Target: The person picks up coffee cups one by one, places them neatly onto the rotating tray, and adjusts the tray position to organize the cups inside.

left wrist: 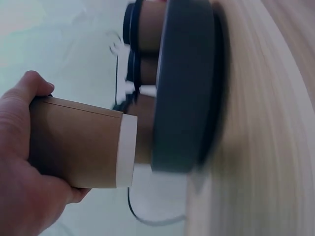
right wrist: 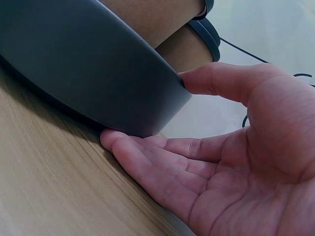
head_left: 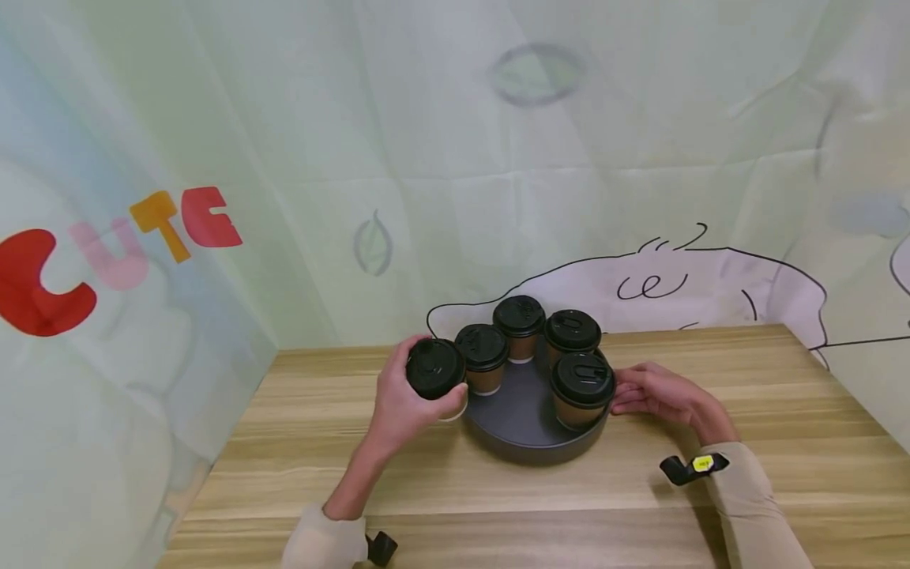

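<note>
My left hand (head_left: pixel 401 407) grips a brown paper coffee cup (head_left: pixel 435 369) with a black lid, fingers and thumb wrapped round its side. The left wrist view shows the cup's white base in the air, beside the tray's rim. On the round dark grey tray (head_left: pixel 533 454) stand several similar lidded cups, among them a front right cup (head_left: pixel 583 387) and a left cup (head_left: pixel 483 352). At the tray's right side, my right hand (head_left: pixel 664 395) holds the edge. In the right wrist view its thumb (right wrist: pixel 221 81) touches the rim while the fingertips reach the tray's lower edge.
The tray rests on a wood-grain table (head_left: pixel 298 442), towards its back edge. Behind hangs a pale printed curtain (head_left: pixel 398 174) with drawings and coloured letters. A black wrist device (head_left: pixel 693 468) sits on the right sleeve, another (head_left: pixel 381 548) by the left sleeve.
</note>
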The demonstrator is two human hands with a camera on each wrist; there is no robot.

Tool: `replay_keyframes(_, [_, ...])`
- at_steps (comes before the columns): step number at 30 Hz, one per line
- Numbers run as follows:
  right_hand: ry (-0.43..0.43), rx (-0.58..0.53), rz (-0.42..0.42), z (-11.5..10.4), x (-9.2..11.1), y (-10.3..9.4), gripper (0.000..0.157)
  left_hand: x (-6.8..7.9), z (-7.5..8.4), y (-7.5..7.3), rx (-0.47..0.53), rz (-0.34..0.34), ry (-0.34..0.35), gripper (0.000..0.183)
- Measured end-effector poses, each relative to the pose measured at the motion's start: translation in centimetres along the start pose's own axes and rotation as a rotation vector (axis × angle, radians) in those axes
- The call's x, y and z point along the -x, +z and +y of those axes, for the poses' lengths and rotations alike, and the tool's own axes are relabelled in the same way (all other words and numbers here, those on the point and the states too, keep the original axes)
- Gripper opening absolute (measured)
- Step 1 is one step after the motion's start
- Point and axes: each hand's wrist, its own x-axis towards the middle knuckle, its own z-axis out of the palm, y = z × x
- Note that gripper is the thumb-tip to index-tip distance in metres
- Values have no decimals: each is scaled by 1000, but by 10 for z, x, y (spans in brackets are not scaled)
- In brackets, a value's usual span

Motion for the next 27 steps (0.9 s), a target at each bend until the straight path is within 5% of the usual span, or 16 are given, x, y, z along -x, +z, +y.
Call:
replay_keyframes(3, [1, 5, 3, 0, 0, 0, 33, 0, 10, 14, 27, -17, 57, 76])
replay_keyframes(7, [1, 12, 1, 0, 0, 0, 33, 0, 4, 36, 44, -36, 103, 80])
replay_keyframes(14, [1, 15, -1, -1, 0, 0, 35, 2, 15, 66, 57, -126, 77, 80])
replay_keyframes(27, [8, 34, 16, -2, 0, 2, 36, 18, 4, 100, -33, -139, 56, 79])
